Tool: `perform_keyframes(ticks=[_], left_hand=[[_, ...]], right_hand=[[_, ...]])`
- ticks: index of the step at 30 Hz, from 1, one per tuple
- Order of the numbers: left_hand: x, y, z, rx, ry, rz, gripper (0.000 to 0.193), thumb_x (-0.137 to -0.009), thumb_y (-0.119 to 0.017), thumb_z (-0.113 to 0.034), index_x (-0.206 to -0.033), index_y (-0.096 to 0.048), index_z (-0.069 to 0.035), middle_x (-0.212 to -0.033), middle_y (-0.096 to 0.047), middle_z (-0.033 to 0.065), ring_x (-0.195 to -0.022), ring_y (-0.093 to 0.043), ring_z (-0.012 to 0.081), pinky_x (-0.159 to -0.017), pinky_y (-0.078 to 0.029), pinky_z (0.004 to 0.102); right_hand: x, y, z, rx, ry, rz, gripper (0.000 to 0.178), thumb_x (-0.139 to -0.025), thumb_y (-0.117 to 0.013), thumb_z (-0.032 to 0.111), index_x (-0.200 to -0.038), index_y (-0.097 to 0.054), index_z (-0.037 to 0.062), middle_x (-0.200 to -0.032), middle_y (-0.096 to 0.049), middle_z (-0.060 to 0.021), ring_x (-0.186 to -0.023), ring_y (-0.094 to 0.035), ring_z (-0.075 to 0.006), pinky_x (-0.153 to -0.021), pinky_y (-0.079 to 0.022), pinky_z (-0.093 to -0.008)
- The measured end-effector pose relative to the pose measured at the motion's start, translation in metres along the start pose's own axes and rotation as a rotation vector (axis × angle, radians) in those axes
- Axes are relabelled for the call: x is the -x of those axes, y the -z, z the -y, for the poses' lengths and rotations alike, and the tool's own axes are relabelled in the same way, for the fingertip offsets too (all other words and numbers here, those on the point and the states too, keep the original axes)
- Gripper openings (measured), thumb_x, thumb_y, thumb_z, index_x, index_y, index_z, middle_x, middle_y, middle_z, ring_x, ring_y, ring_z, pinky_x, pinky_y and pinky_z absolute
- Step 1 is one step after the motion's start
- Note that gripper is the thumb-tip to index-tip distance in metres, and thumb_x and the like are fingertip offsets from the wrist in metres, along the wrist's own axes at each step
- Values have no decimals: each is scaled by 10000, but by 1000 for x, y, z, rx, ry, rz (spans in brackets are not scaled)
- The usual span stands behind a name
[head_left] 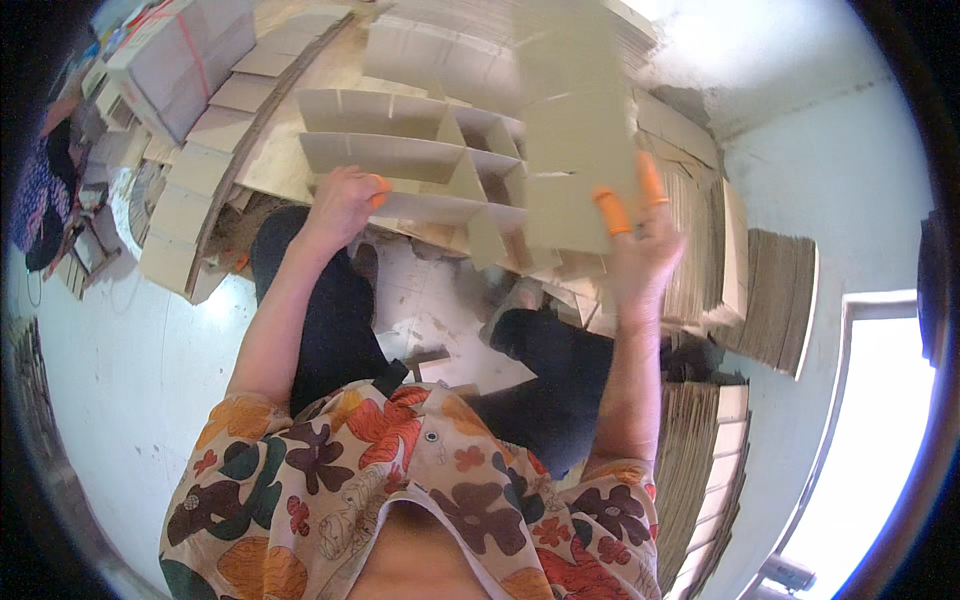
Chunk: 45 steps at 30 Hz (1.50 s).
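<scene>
Our left hand [343, 208] pinches brown cardboard divider grid [395, 157], likely steadying it; right hand [648, 240], fingers half-spread, holds flat tan cardboard strip [575, 125].

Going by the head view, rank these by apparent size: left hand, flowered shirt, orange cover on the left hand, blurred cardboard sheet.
1. Flowered shirt
2. Blurred cardboard sheet
3. Left hand
4. Orange cover
</scene>
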<state>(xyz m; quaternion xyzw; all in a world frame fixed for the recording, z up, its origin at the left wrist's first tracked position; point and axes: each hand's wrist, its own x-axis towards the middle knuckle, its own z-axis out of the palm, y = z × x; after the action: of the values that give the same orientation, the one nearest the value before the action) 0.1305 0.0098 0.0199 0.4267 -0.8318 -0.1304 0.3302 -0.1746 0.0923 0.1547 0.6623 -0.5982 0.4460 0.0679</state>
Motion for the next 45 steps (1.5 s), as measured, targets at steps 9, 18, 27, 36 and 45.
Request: perform_keyframes(ticks=[9,18,27,36,45], left_hand=[[0,-3,1,26,-56,-33,96,-682,-651,-25,-774,-647,-52,-670,-601,133,-708,-570,314,-644,-449,416],[-4,-3,0,-32,-40,-24,109,-695,-658,-20,-797,-641,-52,-662,-576,133,-692,-552,305,-623,-424,397],[-5,-8,5,-36,4,-38,103,-686,-633,-23,-772,-646,-78,-698,-573,139,-692,-550,329,-627,-440,408],[-4,-16,13,-5,34,-54,44,-719,-649,-89,-760,-652,-75,-697,-567,134,-712,-549,332,-640,-442,429],[-6,-13,9,76,15,-45,144,-712,-690,-38,-854,-675,-41,-752,-608,129,-741,-572,305,-668,-458,374]], right_hand=[[10,-70,59,-158,-199,468,435,-815,-622,46,-1233,-516,-14,-799,-596,-247,-658,-615,-340,-566,-485,-358],[4,-94,51,-117,5,396,383,-788,-660,28,-1154,-575,-45,-645,-564,-201,-467,-464,-166,-506,-433,-264],[24,-134,37,-219,70,482,361,-769,-633,15,-1118,-575,-60,-721,-577,-259,-581,-568,-352,-548,-451,-384],[41,-143,43,96,44,900,413,-806,-628,189,-1118,-480,-38,-842,-630,-206,-780,-617,-375,-647,-500,-446],[35,34,-144,807,-156,129,264,-758,-625,136,-997,-550,53,-929,-582,-138,-918,-559,-325,-735,-490,-415]])
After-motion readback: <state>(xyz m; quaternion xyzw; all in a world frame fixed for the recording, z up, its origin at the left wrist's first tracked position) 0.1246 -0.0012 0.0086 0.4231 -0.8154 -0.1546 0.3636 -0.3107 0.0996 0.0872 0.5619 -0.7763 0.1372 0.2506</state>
